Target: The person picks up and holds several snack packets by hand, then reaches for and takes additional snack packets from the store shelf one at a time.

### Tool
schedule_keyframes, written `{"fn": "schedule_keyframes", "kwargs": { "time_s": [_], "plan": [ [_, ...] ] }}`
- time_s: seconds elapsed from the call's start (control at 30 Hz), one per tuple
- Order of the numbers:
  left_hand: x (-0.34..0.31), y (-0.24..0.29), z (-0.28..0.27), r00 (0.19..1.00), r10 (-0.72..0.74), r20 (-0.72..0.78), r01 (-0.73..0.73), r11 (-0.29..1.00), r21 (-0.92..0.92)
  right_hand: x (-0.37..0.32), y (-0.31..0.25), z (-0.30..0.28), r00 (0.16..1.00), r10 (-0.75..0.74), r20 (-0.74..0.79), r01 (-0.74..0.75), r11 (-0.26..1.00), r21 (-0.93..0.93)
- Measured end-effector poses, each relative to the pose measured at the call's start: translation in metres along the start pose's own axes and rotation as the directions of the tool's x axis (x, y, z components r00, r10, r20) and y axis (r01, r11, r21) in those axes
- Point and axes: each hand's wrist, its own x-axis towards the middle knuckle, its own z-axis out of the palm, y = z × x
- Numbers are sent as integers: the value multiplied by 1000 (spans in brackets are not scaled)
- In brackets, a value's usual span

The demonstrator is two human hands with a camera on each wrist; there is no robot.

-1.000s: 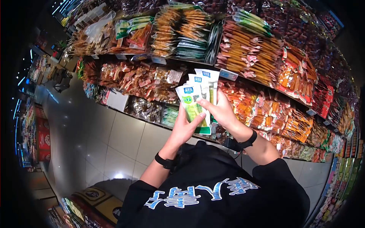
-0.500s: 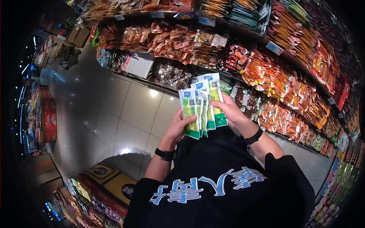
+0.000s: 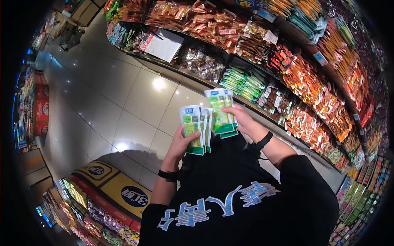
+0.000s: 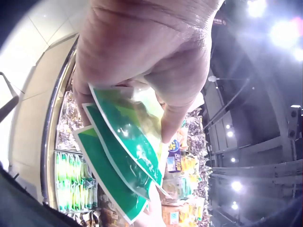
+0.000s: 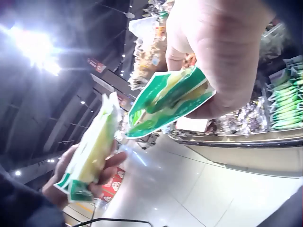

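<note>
My left hand (image 3: 179,143) grips a fanned stack of flat white-and-green snack packets (image 3: 190,123), its thumb across the front one. In the left wrist view three green packet ends (image 4: 137,151) overlap below the palm. My right hand (image 3: 243,119) pinches a second, smaller stack of matching packets (image 3: 219,115) between thumb and fingers, a little higher and to the right. A narrow gap shows between the two stacks at their lower ends. Just past the right hand's stack, a shelf bin holds green-and-white packets (image 3: 234,80) in rows.
Tiered shelves of bagged snacks (image 3: 213,24) curve from the top to the right. A white sheet (image 3: 164,44) lies at the lower shelf's left. Tiled floor (image 3: 139,94) spreads left of the hands. A yellow-and-red display stand (image 3: 123,184) stands at the lower left.
The single fan of packets has parted into two stacks, one in each hand, the left one moving left and down. The shelves have shifted right and up in the head view.
</note>
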Motion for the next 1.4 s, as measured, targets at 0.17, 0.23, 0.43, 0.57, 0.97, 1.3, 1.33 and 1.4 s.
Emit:
{"fn": "schedule_keyframes", "kwargs": {
  "time_s": [0.17,0.23,0.43,0.57,0.97,1.3,1.33,1.4],
  "plan": [
    [-2,-20,-21,992,-66,-106,58,996,-73,57,-17,-76,972,-108,-207,47,959,-279],
    [0,-33,-31,980,-116,-161,98,988,-117,97,-16,-136,898,-379,-225,93,661,-744],
    [14,-65,-47,916,-237,-325,184,965,-185,180,-67,-180,671,-729,137,-87,-261,-961],
    [23,-80,-50,872,-310,-378,238,945,-225,232,-82,-220,631,-719,291,-85,-437,-896],
    [44,-103,-44,845,-381,-375,309,921,-238,278,-80,-276,580,-786,213,-245,-418,-875],
    [49,-98,-48,843,-371,-390,292,924,-248,285,-72,-292,763,-647,12,-345,-422,-838],
    [50,-97,-47,843,-370,-390,291,924,-248,285,-71,-291,780,-625,-25,-352,-406,-843],
    [50,-93,-47,841,-369,-395,289,924,-249,290,-78,-288,776,-615,-140,-441,-370,-818]
  ]
}}
